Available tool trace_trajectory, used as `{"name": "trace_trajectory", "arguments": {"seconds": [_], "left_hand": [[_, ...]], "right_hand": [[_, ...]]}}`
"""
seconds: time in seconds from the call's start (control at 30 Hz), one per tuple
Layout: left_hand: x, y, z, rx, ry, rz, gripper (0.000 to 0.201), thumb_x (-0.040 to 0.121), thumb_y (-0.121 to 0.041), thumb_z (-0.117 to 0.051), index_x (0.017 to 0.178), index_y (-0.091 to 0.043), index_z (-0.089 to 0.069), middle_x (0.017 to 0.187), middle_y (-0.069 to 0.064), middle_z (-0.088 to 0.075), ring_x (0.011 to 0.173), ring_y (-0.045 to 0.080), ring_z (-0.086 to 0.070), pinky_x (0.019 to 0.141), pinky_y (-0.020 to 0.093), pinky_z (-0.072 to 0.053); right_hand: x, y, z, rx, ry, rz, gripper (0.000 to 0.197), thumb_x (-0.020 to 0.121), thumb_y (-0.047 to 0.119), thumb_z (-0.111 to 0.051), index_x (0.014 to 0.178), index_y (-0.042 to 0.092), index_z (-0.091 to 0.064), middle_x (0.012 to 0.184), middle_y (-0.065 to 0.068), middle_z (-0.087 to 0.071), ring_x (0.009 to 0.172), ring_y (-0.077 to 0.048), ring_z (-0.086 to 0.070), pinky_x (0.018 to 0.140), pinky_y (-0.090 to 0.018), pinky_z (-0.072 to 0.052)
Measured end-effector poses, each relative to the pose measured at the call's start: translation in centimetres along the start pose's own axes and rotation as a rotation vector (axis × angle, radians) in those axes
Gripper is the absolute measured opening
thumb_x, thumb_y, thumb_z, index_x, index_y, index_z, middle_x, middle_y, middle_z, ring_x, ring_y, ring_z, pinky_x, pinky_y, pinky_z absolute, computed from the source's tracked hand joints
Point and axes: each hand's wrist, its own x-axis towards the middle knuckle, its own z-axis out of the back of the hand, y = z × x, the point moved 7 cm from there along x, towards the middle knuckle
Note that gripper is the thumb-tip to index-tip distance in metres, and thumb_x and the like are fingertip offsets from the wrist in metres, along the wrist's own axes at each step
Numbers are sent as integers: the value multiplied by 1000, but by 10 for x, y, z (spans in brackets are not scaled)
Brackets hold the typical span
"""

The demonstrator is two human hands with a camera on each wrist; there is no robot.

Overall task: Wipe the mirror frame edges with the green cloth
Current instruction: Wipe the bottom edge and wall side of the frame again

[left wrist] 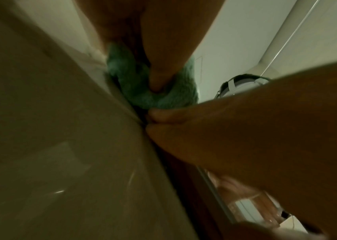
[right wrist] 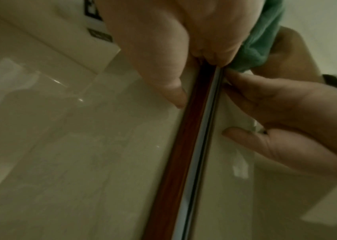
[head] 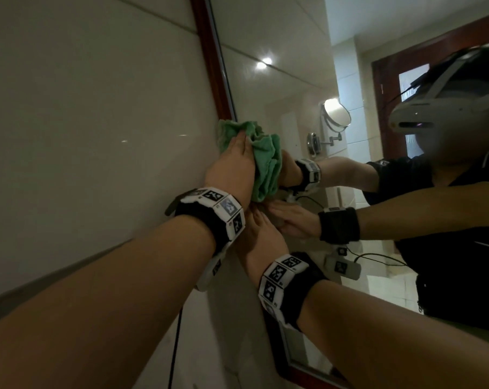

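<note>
The mirror's red-brown frame (head: 209,51) runs down the tiled wall, and its left edge shows close up as the frame (right wrist: 184,138) in the right wrist view. My left hand (head: 235,161) grips the bunched green cloth (head: 229,130) and presses it over that edge, with the thumb dug into the cloth (left wrist: 163,100). Just below, my right hand (head: 260,231) lies with straight fingers against the frame. In the right wrist view the right hand (right wrist: 153,40) has its fingertips on the wood and its thumb on the wall beside it. The frame under the cloth is hidden.
Glossy beige wall tiles (head: 97,122) fill the left side. The mirror glass (head: 280,37) reflects both hands, a person in a headset, and a round wall-mounted vanity mirror (head: 336,113). A black cable (head: 176,346) hangs below my left wrist.
</note>
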Motion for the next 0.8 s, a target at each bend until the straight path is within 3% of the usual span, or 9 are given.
{"name": "trace_trajectory", "arguments": {"seconds": [0.03,0.1,0.17,0.23,0.37,0.47,0.63,0.73,0.8], "left_hand": [[0,1,2,-16,12,7,61,99,-7,-32,152,-10,-1,160,4,4,139,28,-27,105,39,-36],[-2,1,2,-41,23,20,62,99,-8,-35,152,-13,-5,160,3,1,129,31,-42,97,41,-42],[-7,-1,-2,-42,18,24,60,99,-10,-35,152,-15,-6,160,2,-1,125,31,-46,94,40,-44],[-12,-3,-9,-21,25,23,59,100,-11,-33,152,-14,-5,159,3,-1,127,30,-44,95,40,-44],[-7,0,-7,30,18,-17,59,101,-13,-31,152,-10,-1,159,6,-2,140,26,-25,107,38,-33],[7,4,7,76,2,-16,60,101,-12,-30,150,-5,4,159,10,3,145,24,-7,115,35,-15],[44,10,43,92,-37,37,60,101,-14,-31,149,0,2,158,15,2,145,28,-10,116,36,-14],[58,15,64,120,-11,57,64,101,-16,-34,149,-1,4,158,14,7,144,28,-12,114,34,-16],[62,18,68,128,2,64,68,99,-17,-38,149,-2,6,158,13,9,144,28,-11,115,34,-15]], "right_hand": [[2,-1,1,1,-21,-9,51,94,17,-45,141,-3,-40,144,-23,-43,134,-38,-43,113,-45,-33],[3,-4,-4,28,-15,-34,45,79,19,-56,117,-2,-65,115,-20,-67,104,-34,-68,89,-42,-53],[0,-5,-3,17,-37,-21,38,62,22,-65,94,4,-75,86,-11,-74,77,-27,-74,69,-34,-59],[1,1,5,9,-36,23,30,58,25,-64,82,10,-77,72,-5,-73,63,-20,-72,60,-26,-57],[6,-2,-3,14,16,35,44,73,25,-40,93,10,-76,81,-4,-74,72,-18,-73,68,-25,-58],[10,-7,-9,-20,46,-32,46,73,24,-46,105,4,-73,100,-8,-74,90,-19,-73,78,-27,-57],[11,-6,-7,133,55,-107,66,75,22,-23,125,-3,-60,119,-21,-66,104,-26,-69,84,-30,-55],[9,-3,-9,82,94,-77,56,68,13,-33,107,-2,-71,98,-14,-74,86,-21,-74,68,-25,-58],[10,1,-5,73,25,-39,54,66,12,-35,104,-1,-71,93,-11,-75,82,-20,-74,65,-25,-58]]}}
